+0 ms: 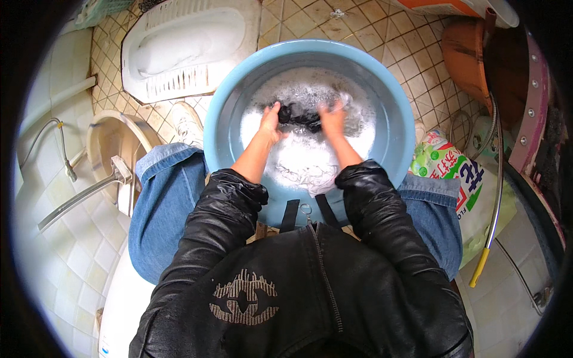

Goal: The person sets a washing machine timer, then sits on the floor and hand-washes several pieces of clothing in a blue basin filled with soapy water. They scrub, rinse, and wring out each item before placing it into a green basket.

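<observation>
A large light-blue plastic basin (400,129) stands before me between my knees, filled with foamy water (291,152). A wet black cloth (301,117) lies bunched at the water's surface. My left hand (270,123) grips its left end, thumb and fingers on either side of it. On the other end is my right hand (332,120), blurred by motion, with its fingertips hidden in suds and cloth. Nearer my body a crumpled white cloth (313,178) rests partly in the foam, against the basin's near wall.
A white squat toilet (188,44) is set in the tiled floor (371,40) beyond the basin, to the left. Beside my left knee leans a beige tub (121,134). On the right are a printed plastic bag (452,174), a brown bucket (463,58) and a hanging hose (499,179).
</observation>
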Demonstrator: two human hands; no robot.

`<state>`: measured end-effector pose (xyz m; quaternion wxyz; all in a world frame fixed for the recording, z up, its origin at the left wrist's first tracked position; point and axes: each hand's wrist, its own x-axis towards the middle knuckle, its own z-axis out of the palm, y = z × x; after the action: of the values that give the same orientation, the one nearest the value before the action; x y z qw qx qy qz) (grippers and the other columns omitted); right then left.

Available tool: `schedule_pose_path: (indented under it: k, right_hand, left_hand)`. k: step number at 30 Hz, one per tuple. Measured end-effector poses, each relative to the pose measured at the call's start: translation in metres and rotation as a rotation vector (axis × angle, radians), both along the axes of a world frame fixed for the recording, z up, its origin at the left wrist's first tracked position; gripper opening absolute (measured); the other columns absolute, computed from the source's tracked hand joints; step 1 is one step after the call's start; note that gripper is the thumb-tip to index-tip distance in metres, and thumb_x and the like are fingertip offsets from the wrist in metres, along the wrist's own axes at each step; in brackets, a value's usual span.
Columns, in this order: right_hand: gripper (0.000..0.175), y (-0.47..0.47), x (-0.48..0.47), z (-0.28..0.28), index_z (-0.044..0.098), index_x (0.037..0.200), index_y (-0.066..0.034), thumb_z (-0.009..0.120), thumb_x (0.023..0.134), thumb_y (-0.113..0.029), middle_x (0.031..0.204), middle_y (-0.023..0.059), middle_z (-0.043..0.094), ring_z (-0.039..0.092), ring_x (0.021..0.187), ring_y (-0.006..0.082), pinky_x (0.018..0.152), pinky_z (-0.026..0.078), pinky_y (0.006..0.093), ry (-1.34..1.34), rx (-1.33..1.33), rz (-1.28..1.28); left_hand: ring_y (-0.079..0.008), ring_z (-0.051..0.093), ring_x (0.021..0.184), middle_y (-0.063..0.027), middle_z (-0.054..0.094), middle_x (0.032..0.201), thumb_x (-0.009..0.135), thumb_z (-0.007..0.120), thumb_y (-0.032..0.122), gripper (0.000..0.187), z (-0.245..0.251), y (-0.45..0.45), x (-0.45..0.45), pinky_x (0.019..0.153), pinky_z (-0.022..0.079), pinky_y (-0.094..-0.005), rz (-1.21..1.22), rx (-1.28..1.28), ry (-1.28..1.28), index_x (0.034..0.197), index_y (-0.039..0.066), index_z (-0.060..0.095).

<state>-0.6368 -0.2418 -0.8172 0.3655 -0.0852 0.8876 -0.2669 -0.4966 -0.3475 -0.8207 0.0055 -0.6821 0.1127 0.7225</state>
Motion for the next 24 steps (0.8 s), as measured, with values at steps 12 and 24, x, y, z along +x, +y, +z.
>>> schedule_pose_path:
  k: [12,24]
  right_hand:
    - [0.031,-0.055,0.041,0.081,0.055,0.082,-0.0101,0.057,0.079,-0.040,0.072,0.0173,0.062,0.060,0.070,0.0393,0.060,0.046,0.0478,0.215,-0.179,0.274]
    - [0.041,-0.014,0.028,-0.004,0.056,0.110,-0.0036,0.063,0.071,-0.012,0.106,0.0202,0.057,0.056,0.098,0.0328,0.081,0.045,0.0385,-0.303,-0.171,-0.206]
  left_hand:
    - [-0.0173,0.057,0.065,-0.0064,0.059,0.078,0.082,0.062,0.027,0.026,0.022,0.023,-0.025,0.055,0.048,-0.0330,0.178,-0.068,0.403,0.089,0.003,0.057]
    - [-0.0304,0.037,0.123,-0.0074,0.038,0.137,0.081,0.048,0.060,0.067,0.001,0.003,-0.003,0.095,0.023,-0.0627,-0.010,0.211,0.147,0.130,0.014,0.041]
